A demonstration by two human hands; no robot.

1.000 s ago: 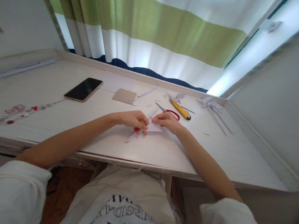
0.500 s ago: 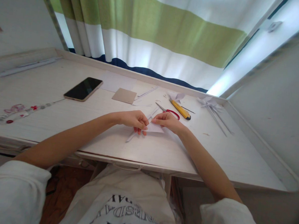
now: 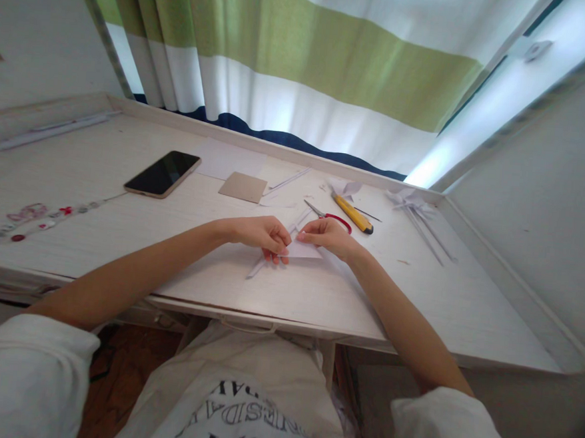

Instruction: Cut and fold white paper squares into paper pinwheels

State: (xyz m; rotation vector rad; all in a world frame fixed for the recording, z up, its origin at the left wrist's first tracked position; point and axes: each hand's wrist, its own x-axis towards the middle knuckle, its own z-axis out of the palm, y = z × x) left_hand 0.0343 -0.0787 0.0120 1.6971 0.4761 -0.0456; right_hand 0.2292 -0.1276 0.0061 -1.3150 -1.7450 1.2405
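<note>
The left hand (image 3: pixel 267 236) and the right hand (image 3: pixel 327 237) meet over a small white paper (image 3: pixel 304 250) near the front edge of the bench (image 3: pixel 287 299). The left fingers are closed on the paper's left end, thumb against forefinger; the right thumb and forefinger pinch its upper edge. A thin white strip (image 3: pixel 255 268) slants under the left hand and shows again beyond it, between the two hands; whether it is joined to the paper cannot be told. Just past the right hand lie red-handled scissors (image 3: pixel 342 223), partly hidden by it, with a yellow cutter (image 3: pixel 353 214) beside them. A brown card (image 3: pixel 243 187) lies beyond the left hand, overlapping a white sheet (image 3: pixel 227 156), and a phone (image 3: pixel 163 174) lies left of the card. Farther right are pinwheels (image 3: pixel 409 200) on thin sticks.
</note>
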